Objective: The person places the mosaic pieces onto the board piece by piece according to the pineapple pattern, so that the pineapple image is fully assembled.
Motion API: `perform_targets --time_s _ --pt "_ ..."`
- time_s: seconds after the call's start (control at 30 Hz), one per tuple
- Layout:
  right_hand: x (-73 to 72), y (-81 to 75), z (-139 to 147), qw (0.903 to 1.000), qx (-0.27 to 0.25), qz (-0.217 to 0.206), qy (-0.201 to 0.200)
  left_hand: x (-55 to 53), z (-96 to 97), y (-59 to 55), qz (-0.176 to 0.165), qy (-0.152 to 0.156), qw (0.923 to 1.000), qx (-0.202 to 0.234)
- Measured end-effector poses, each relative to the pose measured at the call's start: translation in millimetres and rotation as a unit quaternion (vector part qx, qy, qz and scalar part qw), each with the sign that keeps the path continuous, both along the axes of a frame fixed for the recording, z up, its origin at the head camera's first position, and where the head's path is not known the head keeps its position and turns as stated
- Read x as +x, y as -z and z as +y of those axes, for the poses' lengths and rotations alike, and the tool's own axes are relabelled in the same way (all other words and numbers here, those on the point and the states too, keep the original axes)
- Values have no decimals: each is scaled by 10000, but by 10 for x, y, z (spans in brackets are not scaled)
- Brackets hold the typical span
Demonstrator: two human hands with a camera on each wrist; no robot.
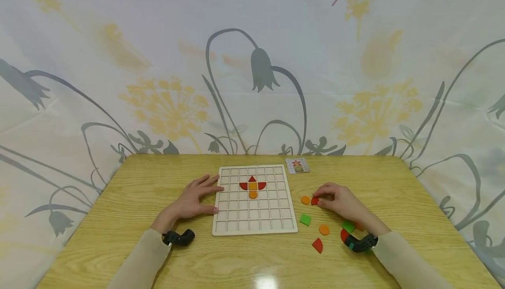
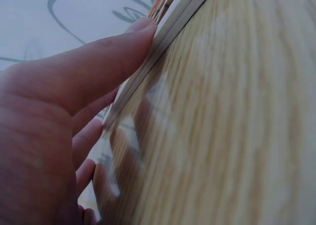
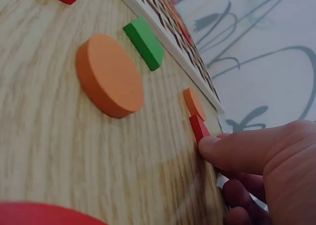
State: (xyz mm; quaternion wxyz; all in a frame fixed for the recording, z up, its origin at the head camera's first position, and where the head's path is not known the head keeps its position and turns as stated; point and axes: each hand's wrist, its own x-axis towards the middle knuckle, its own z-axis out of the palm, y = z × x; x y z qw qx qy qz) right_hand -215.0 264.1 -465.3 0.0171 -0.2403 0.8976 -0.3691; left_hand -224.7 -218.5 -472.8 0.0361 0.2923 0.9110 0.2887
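Note:
A white grid board [image 1: 232,226] lies on the table, with red pieces around an orange square [image 1: 252,186] and an orange disc [image 1: 253,195] in its cells. My left hand [image 1: 193,200] rests along the board's left edge, fingers spread; in the left wrist view the thumb [image 2: 113,57] lies against the board's side. To the right of the board, my right hand [image 1: 342,200] pinches a red wedge-shaped piece [image 1: 314,201] between thumb and fingers. In the right wrist view the red piece [image 3: 198,128] is right beside an orange disc [image 3: 194,104], low over the table.
Between board and right forearm lie a green square [image 1: 305,219], another orange disc [image 1: 324,230] and a red quarter-circle [image 1: 317,245]. More pieces, among them a green one [image 1: 348,226], sit partly under the right wrist. A picture card [image 1: 297,165] lies beyond the board's far right corner.

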Motion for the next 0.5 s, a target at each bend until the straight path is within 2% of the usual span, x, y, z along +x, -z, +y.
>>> perform_targets --time_s 0.5 --pt "-62 -8 1 9995 217 -243 -24 -2 0 7 77 19 10000 -35"
